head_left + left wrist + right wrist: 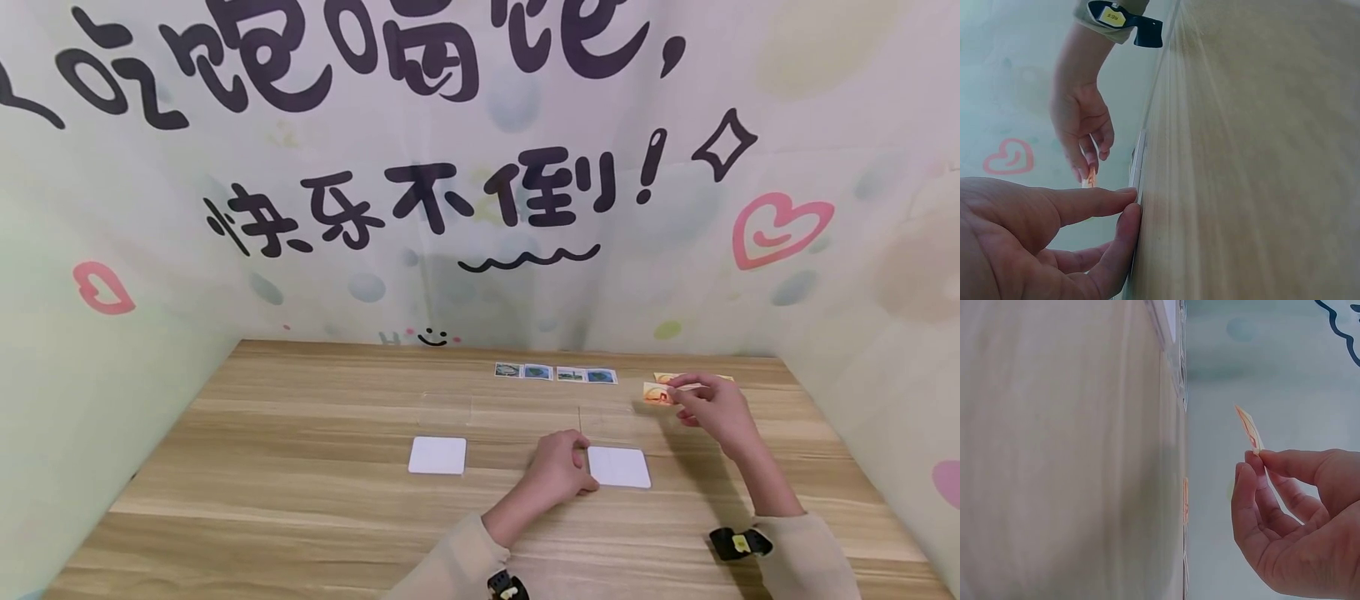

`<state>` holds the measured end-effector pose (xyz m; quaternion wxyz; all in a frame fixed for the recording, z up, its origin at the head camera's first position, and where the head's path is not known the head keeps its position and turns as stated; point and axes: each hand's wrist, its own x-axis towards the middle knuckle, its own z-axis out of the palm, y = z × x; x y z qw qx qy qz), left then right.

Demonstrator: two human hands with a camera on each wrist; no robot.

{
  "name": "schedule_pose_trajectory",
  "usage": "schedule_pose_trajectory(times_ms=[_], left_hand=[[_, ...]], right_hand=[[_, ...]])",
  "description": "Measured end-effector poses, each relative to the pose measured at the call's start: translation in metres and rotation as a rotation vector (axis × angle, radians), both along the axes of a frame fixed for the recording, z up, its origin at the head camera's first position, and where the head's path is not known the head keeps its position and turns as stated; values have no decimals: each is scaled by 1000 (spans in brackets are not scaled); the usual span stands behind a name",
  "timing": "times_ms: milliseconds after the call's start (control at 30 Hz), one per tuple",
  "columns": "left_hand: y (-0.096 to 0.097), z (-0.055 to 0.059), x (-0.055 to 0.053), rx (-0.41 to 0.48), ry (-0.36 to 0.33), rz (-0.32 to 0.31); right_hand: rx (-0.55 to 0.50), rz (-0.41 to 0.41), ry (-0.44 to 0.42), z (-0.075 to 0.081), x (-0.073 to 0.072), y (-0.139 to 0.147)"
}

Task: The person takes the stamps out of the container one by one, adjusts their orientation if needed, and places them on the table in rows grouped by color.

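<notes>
Between thumb and fingertips, my right hand point(712, 410) pinches a small orange-and-cream stamp point(657, 393), lifted above the table; the right wrist view shows the stamp point(1249, 429) tilted and seen nearly edge-on. My left hand point(557, 468) holds the left edge of a white rectangular card point(619, 467) lying flat on the table. In the left wrist view, the thumb and forefinger of the left hand point(1054, 234) meet at that thin edge. A faint clear plastic sheet or flap point(603, 422) extends behind the card.
A second white card point(437, 456) lies to the left, with another clear sheet point(446, 408) behind it. Small blue-green stamps point(523, 372) form a row near the back wall. More yellow-orange stamps point(726, 379) lie behind my right hand. The wood-grain table point(300, 517) meets printed fabric walls.
</notes>
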<state>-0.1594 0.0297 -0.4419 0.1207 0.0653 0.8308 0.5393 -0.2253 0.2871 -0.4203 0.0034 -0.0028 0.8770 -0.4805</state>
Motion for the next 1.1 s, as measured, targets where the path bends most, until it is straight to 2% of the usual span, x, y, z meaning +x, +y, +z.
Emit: schedule_pose_trajectory(times_ms=[733,1100], left_hand=[[1,1,1,-30,0,-4],[-1,2,0,-17,-3,-4]], right_hand=[[4,-20,7,-4,-5,5],[-40,-19,-6,-6,-13,4]])
